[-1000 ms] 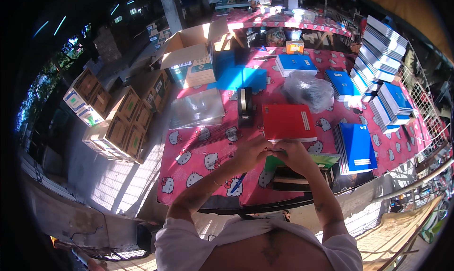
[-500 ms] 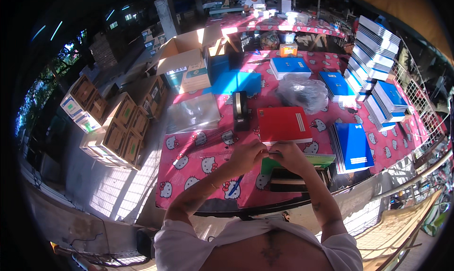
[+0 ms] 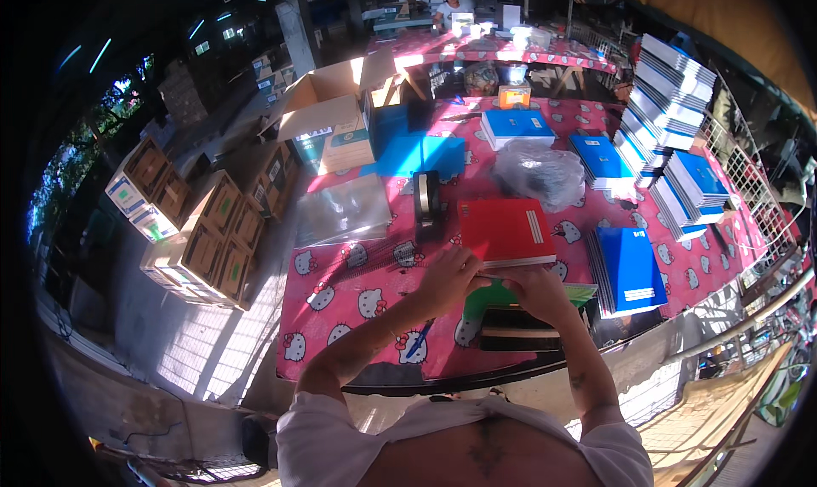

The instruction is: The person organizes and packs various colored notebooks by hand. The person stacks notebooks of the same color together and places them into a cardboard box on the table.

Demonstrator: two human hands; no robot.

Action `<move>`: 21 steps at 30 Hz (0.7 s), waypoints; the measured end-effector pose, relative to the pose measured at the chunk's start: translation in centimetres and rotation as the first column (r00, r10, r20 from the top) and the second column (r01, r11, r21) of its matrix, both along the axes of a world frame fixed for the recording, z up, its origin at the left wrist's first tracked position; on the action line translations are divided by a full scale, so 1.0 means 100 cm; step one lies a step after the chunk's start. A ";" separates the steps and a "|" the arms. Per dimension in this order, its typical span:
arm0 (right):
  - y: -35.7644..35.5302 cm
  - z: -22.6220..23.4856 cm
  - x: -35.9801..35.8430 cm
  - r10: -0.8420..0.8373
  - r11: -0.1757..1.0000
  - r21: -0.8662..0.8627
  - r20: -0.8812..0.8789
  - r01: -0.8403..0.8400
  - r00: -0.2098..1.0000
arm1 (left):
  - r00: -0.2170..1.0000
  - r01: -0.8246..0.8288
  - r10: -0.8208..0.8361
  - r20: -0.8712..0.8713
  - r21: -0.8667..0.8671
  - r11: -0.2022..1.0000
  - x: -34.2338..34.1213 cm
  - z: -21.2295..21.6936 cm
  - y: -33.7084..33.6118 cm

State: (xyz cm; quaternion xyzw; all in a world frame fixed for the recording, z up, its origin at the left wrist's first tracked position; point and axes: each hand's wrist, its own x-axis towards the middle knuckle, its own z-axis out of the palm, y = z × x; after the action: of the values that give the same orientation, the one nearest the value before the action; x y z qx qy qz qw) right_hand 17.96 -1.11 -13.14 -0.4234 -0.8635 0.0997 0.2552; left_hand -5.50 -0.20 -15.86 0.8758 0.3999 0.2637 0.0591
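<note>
Both hands meet at the near edge of the red notebook stack (image 3: 505, 230), which lies on the pink patterned surface (image 3: 357, 308). The left hand (image 3: 449, 276) touches the stack's lower edge; the right hand (image 3: 534, 290) rests just beside it, above a green book (image 3: 494, 298). Each grip is narrow, fingers curled; whether they pinch anything, I cannot tell. One tape dispenser (image 3: 427, 199) stands left of the red stack. One clear plastic bag (image 3: 538, 172) lies behind it. One blue pen (image 3: 419, 340) lies under the left forearm. One stack of blue notebooks (image 3: 628, 266) sits to the right.
</note>
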 end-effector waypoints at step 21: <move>-0.001 0.003 0.008 -0.012 0.997 -0.072 0.117 0.020 0.993 | 0.933 -0.284 0.336 -0.125 0.316 0.905 0.043 -0.080 -0.055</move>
State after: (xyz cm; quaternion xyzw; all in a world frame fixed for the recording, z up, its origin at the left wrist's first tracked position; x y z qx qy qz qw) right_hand 18.77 -1.18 -12.80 -0.4445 -0.8692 0.1042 0.1897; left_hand -1.16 -5.70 -23.87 0.8196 0.4946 0.2472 -0.1499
